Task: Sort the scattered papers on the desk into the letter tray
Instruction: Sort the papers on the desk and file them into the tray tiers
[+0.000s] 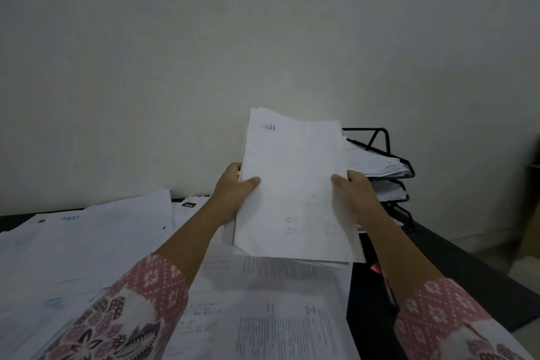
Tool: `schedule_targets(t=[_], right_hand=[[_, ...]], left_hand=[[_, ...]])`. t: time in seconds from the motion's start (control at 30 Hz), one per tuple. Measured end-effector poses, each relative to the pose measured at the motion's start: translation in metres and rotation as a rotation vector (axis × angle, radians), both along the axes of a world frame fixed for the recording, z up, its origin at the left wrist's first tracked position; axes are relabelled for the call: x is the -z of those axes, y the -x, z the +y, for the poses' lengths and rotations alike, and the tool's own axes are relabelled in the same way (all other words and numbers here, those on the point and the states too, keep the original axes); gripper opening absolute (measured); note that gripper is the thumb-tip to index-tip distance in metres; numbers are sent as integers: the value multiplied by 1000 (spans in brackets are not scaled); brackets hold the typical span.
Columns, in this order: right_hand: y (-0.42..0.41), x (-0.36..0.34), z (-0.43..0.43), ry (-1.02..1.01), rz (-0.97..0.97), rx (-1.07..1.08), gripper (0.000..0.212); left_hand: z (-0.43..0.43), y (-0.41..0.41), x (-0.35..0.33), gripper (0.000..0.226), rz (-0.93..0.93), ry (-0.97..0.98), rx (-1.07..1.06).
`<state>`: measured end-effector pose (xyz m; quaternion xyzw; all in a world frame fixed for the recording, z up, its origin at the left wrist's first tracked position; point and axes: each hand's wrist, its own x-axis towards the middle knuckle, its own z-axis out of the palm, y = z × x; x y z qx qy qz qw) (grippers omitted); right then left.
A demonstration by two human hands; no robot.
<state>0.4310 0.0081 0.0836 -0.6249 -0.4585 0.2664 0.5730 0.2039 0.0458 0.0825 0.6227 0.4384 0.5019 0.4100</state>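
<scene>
A stack of white papers stands nearly upright above the desk, held at both side edges. My left hand grips its left edge, thumb on the front sheet. My right hand grips the right edge the same way. Behind the stack to the right stands a black wire letter tray with several tiers, its upper tiers holding papers; the stack hides its left part. More loose sheets lie scattered over the desk to the left and in front.
The dark desk shows bare at the right, running to its right edge. A plain wall rises right behind the desk. A small reddish object lies under my right forearm. A brown box stands off the desk at far right.
</scene>
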Motion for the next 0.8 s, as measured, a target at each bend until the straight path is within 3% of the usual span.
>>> schedule_targets(t=[0.07,0.23,0.37,0.6,0.7,0.8], right_hand=[[-15,1,-3,-12,15,56,22],[-47,-3,-9,22,74,206,33],[-64,-5,-10,89,9,256,33],[-95,-1,-17,186,-66,270,31],[-107,-3,-16,154,-10,286,29],[-118,-10,-13,108,51,288,34]], left_hand=[[2,-10,-4,39,-72,123,133],[8,-29,6,47,116,229,457],[3,-54,2,35,155,191,409],[12,-103,-7,48,157,198,299],[16,-116,-12,46,103,280,350],[18,-120,-17,48,177,381,455]])
